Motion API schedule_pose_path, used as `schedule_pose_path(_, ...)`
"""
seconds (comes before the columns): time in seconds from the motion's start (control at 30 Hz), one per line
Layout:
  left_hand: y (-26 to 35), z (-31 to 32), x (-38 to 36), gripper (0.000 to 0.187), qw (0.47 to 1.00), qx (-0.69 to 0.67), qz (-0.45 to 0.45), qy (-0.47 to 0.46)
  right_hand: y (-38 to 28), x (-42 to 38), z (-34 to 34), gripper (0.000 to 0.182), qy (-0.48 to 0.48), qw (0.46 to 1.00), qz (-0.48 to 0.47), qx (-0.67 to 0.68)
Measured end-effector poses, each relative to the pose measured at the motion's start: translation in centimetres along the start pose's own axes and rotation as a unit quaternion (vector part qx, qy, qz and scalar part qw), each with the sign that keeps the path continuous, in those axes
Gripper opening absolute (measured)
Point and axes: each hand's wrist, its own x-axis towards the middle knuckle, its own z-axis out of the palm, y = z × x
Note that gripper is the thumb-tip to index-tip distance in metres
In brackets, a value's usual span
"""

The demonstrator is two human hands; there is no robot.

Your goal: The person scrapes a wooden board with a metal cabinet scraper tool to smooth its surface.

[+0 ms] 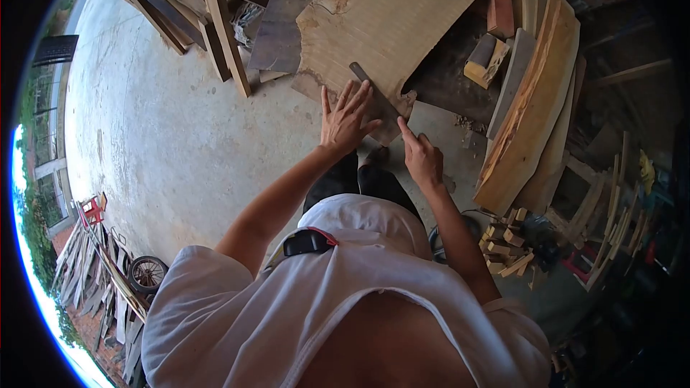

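A wide pale wooden slab [388,18] with an irregular natural edge lies in front of me. Across its near end rests a long dark bar, shaped like a file [375,93]. My left hand [345,118] lies with fingers spread near the slab's near edge, fingertips close beside the file. At the file's near end is my right hand [422,156], index finger stretched along it and the other fingers curled. Whatever lies inside that palm is hidden.
Thick curved planks [535,100] stand to the right, beside a small wood block [487,61]. Offcuts [507,244] are heaped on the concrete floor [158,115]. Boards lean at the upper left. A spoked wheel [147,273] and scrap wood lie at lower left.
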Motion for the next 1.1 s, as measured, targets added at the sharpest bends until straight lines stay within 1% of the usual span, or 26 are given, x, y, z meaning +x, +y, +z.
schedule_pose_path(0.1,-0.6,-0.7,4.8,0.075,0.997,0.037,0.041,0.052,1.4,3.7,-1.3,0.049,0.006,1.000,0.006,-0.021)
schedule_pose_path(0.13,-0.2,-1.3,7.0,0.074,0.997,0.038,0.039,0.056,1.8,5.3,-1.1,0.049,0.004,1.000,0.007,-0.022)
schedule_pose_path(0.2,-0.3,-1.3,10.0,0.074,0.995,0.070,0.040,0.057,2.2,7.6,-0.8,0.047,0.097,0.995,-0.006,0.034)
schedule_pose_path(0.23,-0.5,-1.2,9.9,0.074,0.995,0.070,0.036,0.056,2.1,7.7,-0.8,0.047,0.093,0.995,-0.008,0.034)
schedule_pose_path(0.33,-0.5,-1.1,9.1,0.076,0.993,0.070,0.052,0.074,1.4,6.9,-1.0,0.047,0.130,0.989,-0.021,0.069)
schedule_pose_path(0.4,-0.4,-1.0,5.0,0.079,0.997,0.049,0.037,0.037,0.1,3.6,-1.2,0.049,0.004,0.999,0.033,-0.022)
schedule_pose_path(0.47,0.1,-0.3,2.2,0.082,0.999,0.019,0.033,0.023,-0.2,0.9,-0.5,0.052,-0.010,0.999,0.043,0.005)
schedule_pose_path(0.53,0.5,-0.2,3.3,0.082,0.999,0.029,0.035,0.024,0.2,1.7,-1.0,0.054,0.009,0.999,0.042,-0.001)
schedule_pose_path(0.6,0.4,0.0,6.0,0.082,0.997,0.043,0.047,0.051,1.6,3.9,-1.6,0.053,0.016,0.999,0.037,-0.021)
schedule_pose_path(0.63,0.8,-0.6,8.5,0.081,0.997,0.049,0.044,0.040,2.2,5.6,-1.7,0.049,0.038,0.998,0.046,-0.006)
schedule_pose_path(0.7,1.3,-1.3,12.7,0.079,0.996,0.053,0.046,0.048,2.3,8.9,-2.6,0.046,0.057,0.997,0.057,0.012)
schedule_pose_path(0.77,1.2,-1.5,14.6,0.078,0.995,0.058,0.041,0.063,2.9,10.8,-2.7,0.040,0.073,0.995,0.058,0.039)
schedule_pose_path(0.8,1.0,-1.8,14.3,0.078,0.995,0.059,0.038,0.067,2.7,10.7,-3.0,0.040,0.074,0.995,0.053,0.039)
schedule_pose_path(0.87,0.5,-2.3,12.5,0.077,0.994,0.076,0.062,0.047,1.9,9.2,-3.7,0.041,0.038,0.997,0.054,0.037)
schedule_pose_path(0.9,0.1,-1.7,10.5,0.076,0.994,0.069,0.068,0.058,1.9,7.5,-2.6,0.044,0.072,0.996,0.029,0.031)
schedule_pose_path(0.93,0.1,-1.8,8.1,0.079,0.997,0.057,0.054,0.021,1.7,5.7,-2.0,0.048,0.039,0.999,0.023,-0.003)
schedule_pose_path(1.0,0.7,-1.5,4.1,0.086,0.998,0.038,0.035,-0.019,1.0,2.2,-0.6,0.051,0.016,0.999,0.035,0.017)
schedule_pose_path(1.07,0.8,-0.6,3.8,0.086,0.999,0.032,0.041,0.009,0.7,2.0,-1.1,0.051,0.010,0.998,0.048,0.029)
schedule_pose_path(1.1,0.8,-0.5,4.3,0.086,0.999,0.033,0.038,0.006,0.9,2.4,-1.5,0.051,0.007,0.998,0.047,0.031)
